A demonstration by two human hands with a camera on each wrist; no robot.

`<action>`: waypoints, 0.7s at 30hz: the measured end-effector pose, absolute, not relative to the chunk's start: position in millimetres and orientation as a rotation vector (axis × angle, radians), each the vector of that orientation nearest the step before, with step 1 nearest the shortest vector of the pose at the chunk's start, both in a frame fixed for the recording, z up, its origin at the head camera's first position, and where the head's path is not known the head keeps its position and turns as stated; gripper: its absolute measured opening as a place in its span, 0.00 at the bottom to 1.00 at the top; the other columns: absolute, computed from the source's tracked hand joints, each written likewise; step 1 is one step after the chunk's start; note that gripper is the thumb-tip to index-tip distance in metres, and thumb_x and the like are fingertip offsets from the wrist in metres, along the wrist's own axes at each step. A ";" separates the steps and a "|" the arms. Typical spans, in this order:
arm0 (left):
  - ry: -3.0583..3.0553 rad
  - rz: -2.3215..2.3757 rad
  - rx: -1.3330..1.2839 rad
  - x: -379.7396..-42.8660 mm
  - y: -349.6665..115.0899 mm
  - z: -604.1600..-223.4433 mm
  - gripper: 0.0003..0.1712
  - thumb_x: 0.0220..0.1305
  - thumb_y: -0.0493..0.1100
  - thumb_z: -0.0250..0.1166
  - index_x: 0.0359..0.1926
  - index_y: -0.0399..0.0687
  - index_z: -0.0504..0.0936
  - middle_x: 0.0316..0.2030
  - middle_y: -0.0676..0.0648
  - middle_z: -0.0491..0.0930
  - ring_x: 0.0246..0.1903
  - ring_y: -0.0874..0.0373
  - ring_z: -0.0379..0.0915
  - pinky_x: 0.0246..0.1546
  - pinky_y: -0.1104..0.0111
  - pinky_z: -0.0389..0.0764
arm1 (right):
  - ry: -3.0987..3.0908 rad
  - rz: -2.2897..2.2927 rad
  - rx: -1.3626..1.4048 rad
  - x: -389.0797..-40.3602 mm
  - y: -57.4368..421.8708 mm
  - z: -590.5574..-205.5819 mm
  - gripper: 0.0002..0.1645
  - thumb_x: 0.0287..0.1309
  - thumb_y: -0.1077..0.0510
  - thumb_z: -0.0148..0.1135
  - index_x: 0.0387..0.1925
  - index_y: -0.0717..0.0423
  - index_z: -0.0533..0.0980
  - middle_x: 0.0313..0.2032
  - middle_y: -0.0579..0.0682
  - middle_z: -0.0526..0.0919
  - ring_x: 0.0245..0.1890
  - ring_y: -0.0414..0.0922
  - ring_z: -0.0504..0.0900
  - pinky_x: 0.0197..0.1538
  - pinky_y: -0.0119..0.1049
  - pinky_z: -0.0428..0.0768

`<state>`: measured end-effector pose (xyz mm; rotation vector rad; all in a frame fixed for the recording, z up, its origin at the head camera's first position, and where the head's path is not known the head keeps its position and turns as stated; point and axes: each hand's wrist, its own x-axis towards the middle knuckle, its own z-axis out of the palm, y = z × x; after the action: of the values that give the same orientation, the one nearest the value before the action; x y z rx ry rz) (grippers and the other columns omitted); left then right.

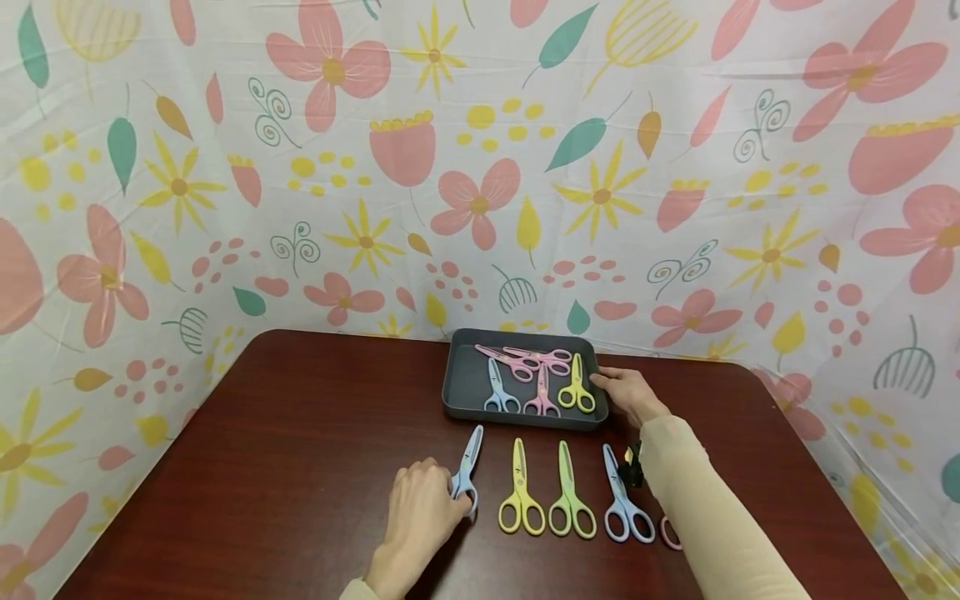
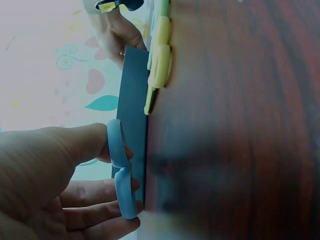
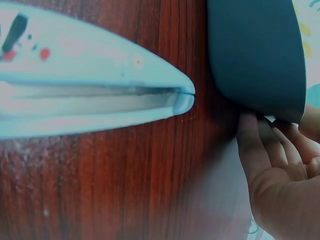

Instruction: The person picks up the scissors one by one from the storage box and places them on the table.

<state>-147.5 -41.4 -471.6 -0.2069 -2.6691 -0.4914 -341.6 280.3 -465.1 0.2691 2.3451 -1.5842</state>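
My left hand [image 1: 420,504] holds light blue scissors [image 1: 468,457] by their handle loops, blades pointing away toward the tray. In the left wrist view, the thumb and fingers pinch the blue loops [image 2: 116,145] just above the tabletop. My right hand [image 1: 633,393] grips the right end of a dark grey tray [image 1: 487,414], thumb at the rim and fingers curled under the edge in the right wrist view. Inside the tray lie several scissors: pink, a blue pair [image 1: 496,382] and a yellow pair [image 1: 577,379].
In front of the tray, yellow scissors [image 1: 519,471], green scissors [image 1: 566,471] and another blue pair [image 1: 614,479] lie in a row. A pink handle [image 1: 670,533] shows partly behind the right sleeve [image 1: 697,492]. A flowered curtain [image 1: 480,275] hangs behind the brown table [image 1: 322,433].
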 end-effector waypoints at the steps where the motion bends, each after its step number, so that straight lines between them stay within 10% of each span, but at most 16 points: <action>1: -2.668 -0.484 -0.206 -147.0 -41.3 -472.7 0.18 0.35 0.47 0.73 0.07 0.53 0.70 0.15 0.54 0.64 0.20 0.51 0.69 0.27 0.61 0.67 | 2.349 -1.582 0.268 -341.2 280.6 -465.1 0.33 0.75 0.53 0.48 0.74 0.61 0.55 0.65 0.66 0.68 0.61 0.57 0.73 0.55 0.47 0.76; 21: -2.666 -0.427 -0.170 -138.1 -24.5 -483.1 0.19 0.36 0.47 0.80 0.15 0.43 0.78 0.20 0.50 0.69 0.25 0.50 0.71 0.28 0.60 0.68 | 2.441 -1.508 0.290 -340.6 273.3 -458.5 0.31 0.75 0.54 0.46 0.73 0.63 0.57 0.65 0.67 0.67 0.62 0.59 0.70 0.57 0.49 0.74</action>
<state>-138.1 -24.5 -483.1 -0.1704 -2.6664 -0.4275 -340.6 273.3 -458.5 0.2898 2.4413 -1.5080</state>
